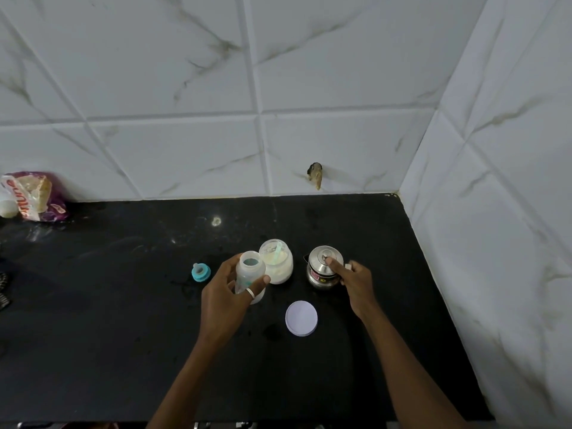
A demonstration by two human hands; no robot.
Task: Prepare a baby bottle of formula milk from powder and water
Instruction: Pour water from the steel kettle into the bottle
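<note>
An open, clear baby bottle stands upright on the black counter, and my left hand is wrapped around it. Just behind it to the right is an open jar of white formula powder with a pale green scoop inside. My right hand grips the handle of a small steel kettle, thumb pressing on its lid near the knob. The bottle's blue teat ring lies to the left of the bottle. A round white jar lid lies flat in front of the jar.
A purple and white food packet and a white round object sit at the far left against the tiled wall. The tiled walls meet in a corner at the back right. The counter's front edge runs along the bottom of the view.
</note>
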